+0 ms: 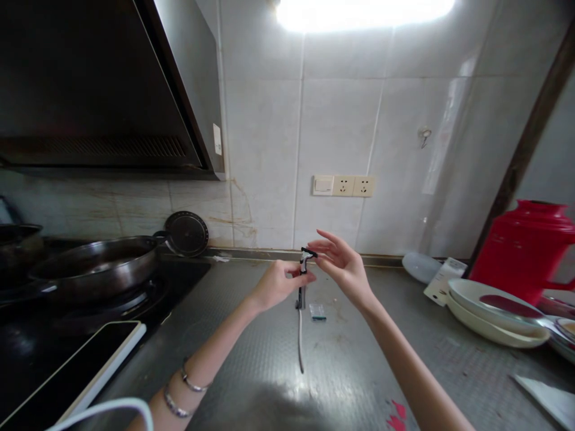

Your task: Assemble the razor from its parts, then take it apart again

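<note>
A black and silver razor stands roughly upright above the metal counter, its head at the top. My left hand pinches its handle between thumb and fingers. At the right end of the razor's head are the fingertips of my right hand; the thumb and index finger are close together there, the other fingers spread. Whether they grip the head or only touch it is hard to tell. Below the razor, a thin grey stick-like thing lies on the counter. Beside it is a small clear case with a dark green edge.
A steel pan sits on the black stove at the left, with a phone-like slab in front. Stacked plates, a white card, a small dish and a red jug stand at the right. Sockets are on the wall.
</note>
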Demonstrator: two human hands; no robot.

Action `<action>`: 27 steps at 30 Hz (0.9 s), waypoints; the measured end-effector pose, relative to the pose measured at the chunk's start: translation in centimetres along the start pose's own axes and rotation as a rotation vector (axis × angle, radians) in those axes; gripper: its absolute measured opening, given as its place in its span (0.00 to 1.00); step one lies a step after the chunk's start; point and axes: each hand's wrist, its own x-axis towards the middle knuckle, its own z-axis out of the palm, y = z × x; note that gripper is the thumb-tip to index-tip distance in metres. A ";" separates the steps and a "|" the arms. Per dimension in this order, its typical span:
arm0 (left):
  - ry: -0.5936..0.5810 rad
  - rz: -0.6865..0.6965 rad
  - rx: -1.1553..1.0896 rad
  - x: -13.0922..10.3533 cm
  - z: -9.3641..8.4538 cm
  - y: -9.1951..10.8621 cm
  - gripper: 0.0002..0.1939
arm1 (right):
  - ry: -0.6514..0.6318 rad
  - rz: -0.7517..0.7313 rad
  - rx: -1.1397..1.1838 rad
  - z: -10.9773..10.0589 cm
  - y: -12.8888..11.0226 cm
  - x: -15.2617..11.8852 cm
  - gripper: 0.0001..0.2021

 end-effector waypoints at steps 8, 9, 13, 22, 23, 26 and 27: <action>0.081 -0.048 -0.127 0.8 -2.2 0.0 0.21 | 0.226 0.099 -0.136 -0.4 0.5 0.3 0.12; 0.080 -0.060 -0.157 0.8 -2.5 -0.1 0.21 | 0.189 0.148 -0.178 -0.3 0.7 0.3 0.12; 0.034 -0.113 -0.307 0.8 -2.9 -0.5 0.21 | -0.091 0.335 -0.267 0.3 1.4 0.2 0.12; -0.187 -0.185 -0.493 0.8 -1.7 -1.5 0.23 | -0.266 0.397 -0.140 2.9 2.2 -0.9 0.15; -0.211 -0.190 -0.503 0.8 -1.8 -1.7 0.24 | -0.249 0.390 -0.130 3.1 2.5 -1.0 0.15; -0.235 -0.253 -0.432 0.8 -3.1 -2.7 0.25 | -0.210 0.421 -0.135 3.3 3.6 -1.2 0.14; -0.233 -0.298 -0.371 0.8 -3.9 -3.1 0.24 | -0.200 0.453 -0.160 3.4 4.1 -1.4 0.14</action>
